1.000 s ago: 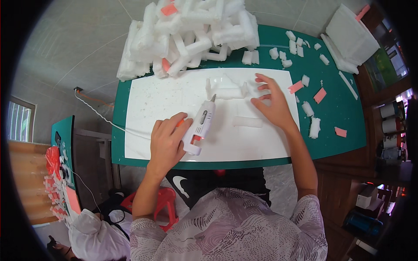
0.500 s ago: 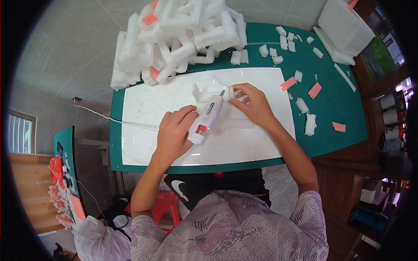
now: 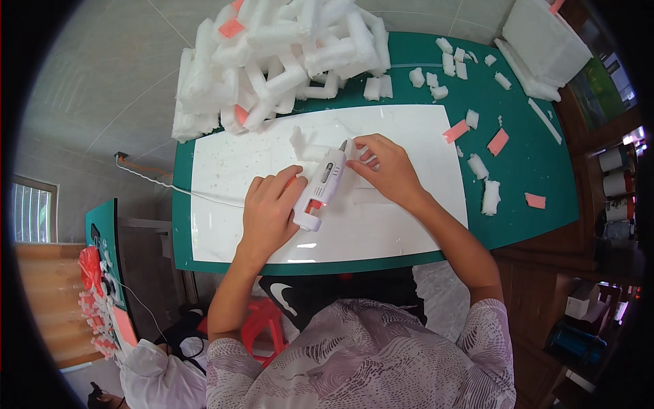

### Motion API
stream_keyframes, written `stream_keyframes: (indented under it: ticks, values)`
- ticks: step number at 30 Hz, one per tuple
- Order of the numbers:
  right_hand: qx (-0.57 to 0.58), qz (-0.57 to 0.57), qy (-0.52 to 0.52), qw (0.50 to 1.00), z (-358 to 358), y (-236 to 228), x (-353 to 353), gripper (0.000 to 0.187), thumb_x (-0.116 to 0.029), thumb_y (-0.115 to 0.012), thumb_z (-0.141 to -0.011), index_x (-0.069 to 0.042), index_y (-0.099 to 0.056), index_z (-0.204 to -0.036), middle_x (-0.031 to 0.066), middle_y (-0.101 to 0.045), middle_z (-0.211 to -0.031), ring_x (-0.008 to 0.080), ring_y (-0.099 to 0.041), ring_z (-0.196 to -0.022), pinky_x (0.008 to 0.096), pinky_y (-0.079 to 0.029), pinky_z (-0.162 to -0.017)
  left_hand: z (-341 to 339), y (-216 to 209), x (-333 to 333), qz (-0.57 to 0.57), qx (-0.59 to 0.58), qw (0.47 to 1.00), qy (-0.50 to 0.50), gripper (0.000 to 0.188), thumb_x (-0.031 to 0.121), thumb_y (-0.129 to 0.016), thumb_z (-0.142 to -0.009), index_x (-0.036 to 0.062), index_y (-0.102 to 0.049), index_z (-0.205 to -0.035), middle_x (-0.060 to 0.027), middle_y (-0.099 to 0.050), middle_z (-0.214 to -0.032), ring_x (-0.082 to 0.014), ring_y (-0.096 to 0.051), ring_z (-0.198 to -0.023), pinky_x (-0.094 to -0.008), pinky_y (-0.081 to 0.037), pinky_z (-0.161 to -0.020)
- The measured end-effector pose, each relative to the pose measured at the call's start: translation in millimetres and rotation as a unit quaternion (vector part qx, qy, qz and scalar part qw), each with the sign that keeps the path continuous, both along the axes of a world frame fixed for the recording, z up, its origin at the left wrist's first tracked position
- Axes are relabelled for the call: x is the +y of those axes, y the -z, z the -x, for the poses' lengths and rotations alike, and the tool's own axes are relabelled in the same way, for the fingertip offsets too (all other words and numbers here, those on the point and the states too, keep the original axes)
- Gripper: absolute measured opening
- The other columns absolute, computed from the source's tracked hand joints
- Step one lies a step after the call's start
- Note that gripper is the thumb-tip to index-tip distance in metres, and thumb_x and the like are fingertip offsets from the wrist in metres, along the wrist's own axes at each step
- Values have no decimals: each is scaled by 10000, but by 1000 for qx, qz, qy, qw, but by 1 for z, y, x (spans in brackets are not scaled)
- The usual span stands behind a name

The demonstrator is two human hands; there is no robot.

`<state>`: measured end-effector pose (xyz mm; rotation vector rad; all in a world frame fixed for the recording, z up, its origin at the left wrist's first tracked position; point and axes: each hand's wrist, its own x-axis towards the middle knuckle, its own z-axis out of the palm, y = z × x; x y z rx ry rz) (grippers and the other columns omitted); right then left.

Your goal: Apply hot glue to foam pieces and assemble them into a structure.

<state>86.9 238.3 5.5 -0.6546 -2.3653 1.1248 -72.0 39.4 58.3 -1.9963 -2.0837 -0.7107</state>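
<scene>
In my left hand (image 3: 269,210) is a white hot glue gun (image 3: 327,178) with a red trigger, my fingers closed round its handle. Its nozzle points away from me and meets the right end of a white foam piece (image 3: 298,144). That piece looks U-shaped, with upright ends, though the gun covers part of it. My right hand (image 3: 390,169) pinches its right end between thumb and fingers. Beneath both hands lies a glossy white board (image 3: 231,235). A pale foam strip (image 3: 371,198) rests on it, faint against the white.
A tall heap of white foam frames (image 3: 272,65) stands at the back left. Foam scraps (image 3: 490,198) and pink pieces (image 3: 498,141) lie on the green tabletop (image 3: 524,170) at right. The white cord (image 3: 204,195) runs left to the wall. A person in white (image 3: 160,375) is at lower left.
The foam piece and glue gun have shifted slightly left, with the foam's right end turned a little. My right hand has moved slightly left with it. Both grips stay the same.
</scene>
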Motion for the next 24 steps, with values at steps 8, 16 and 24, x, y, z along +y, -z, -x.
stream_keyframes:
  ticks: [8, 16, 24]
  values:
    - [18, -14, 2, 1000, -1, 2, -1, 314, -144, -796, -864, -26, -668, -1125, 107, -685, -1101, 194, -715, -875, 297, -600, -736, -1, 2, 1, 15, 35, 999, -1, 408, 15, -719, -636, 41, -653, -1037, -89, -657, -1197, -231, -590, -824, -360, -427, -752]
    - [39, 10, -1, 999, -4, 0, 1, 330, -217, -769, -882, -11, -659, -1117, 140, -679, -1086, 263, -700, -863, 354, -571, -769, -1, -1, 1, 29, 66, 997, 0, 407, 14, -703, -637, 38, -653, -1040, -102, -653, -1191, -246, -595, -840, -377, -432, -764]
    - [103, 6, -14, 995, 1, 26, 0, 346, -181, -802, -846, -13, -656, -1110, 129, -675, -1083, 249, -697, -875, 337, -589, -738, 2, 11, 0, 5, 73, 997, 20, 427, 125, -767, -690, -14, -668, -1082, -178, -645, -1221, -324, -615, -943, -439, -437, -813]
